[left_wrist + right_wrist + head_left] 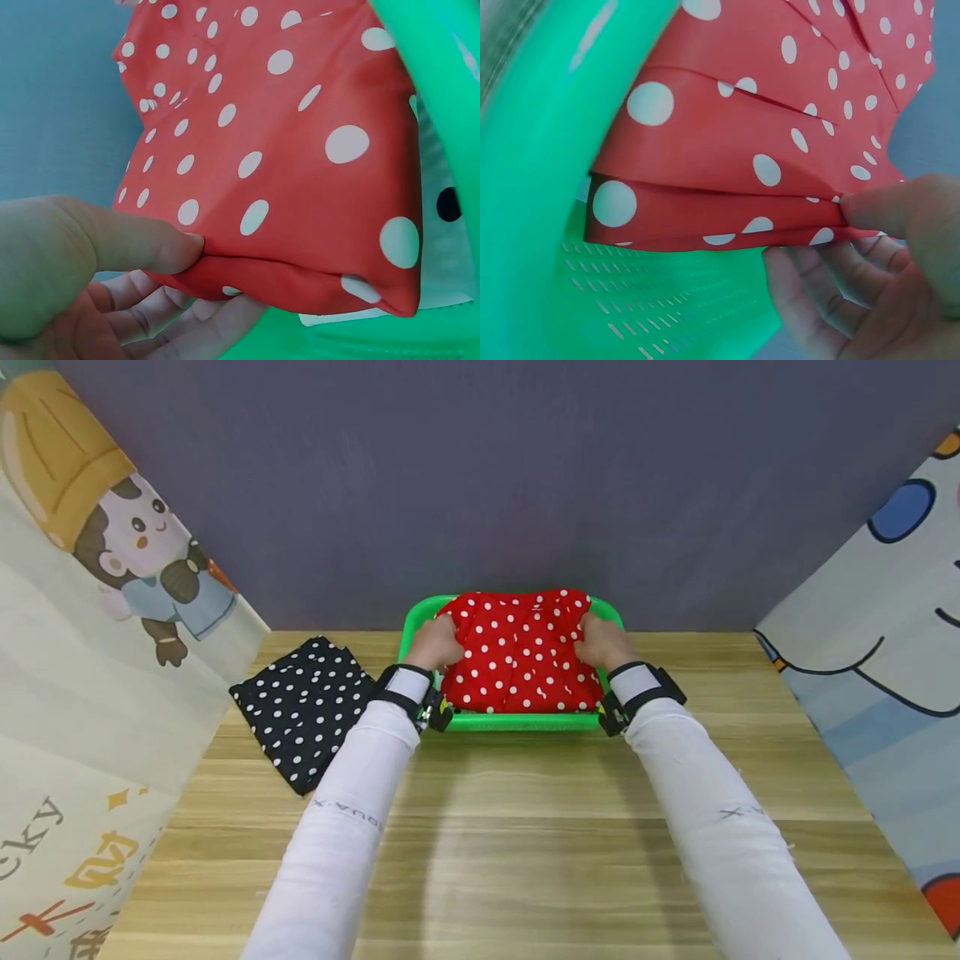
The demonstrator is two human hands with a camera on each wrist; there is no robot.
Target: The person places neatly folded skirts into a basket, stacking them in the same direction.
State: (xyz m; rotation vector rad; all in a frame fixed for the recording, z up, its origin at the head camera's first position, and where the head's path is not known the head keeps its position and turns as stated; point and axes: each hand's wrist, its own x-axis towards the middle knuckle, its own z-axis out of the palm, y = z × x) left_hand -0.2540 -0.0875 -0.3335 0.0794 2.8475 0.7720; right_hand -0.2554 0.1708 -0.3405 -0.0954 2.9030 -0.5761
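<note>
Left grip [437,644] and right grip [602,642] pinch red cloth [519,652] (white-dotted) lying between them.

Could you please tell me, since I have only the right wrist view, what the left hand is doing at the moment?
Observer: The left hand pinches the left side of the red spotted cloth between thumb and fingers.
Operator: Thank you. Is anything lying outside the basket?
Observer: Yes, the head view shows a black spotted cloth on the table, to the left of the basket.
Operator: And could you kindly say whether anything else shows inside the basket on that side?
Observer: In the left wrist view, a white item with a black spot shows between the red spotted cloth and the basket's rim.
</note>
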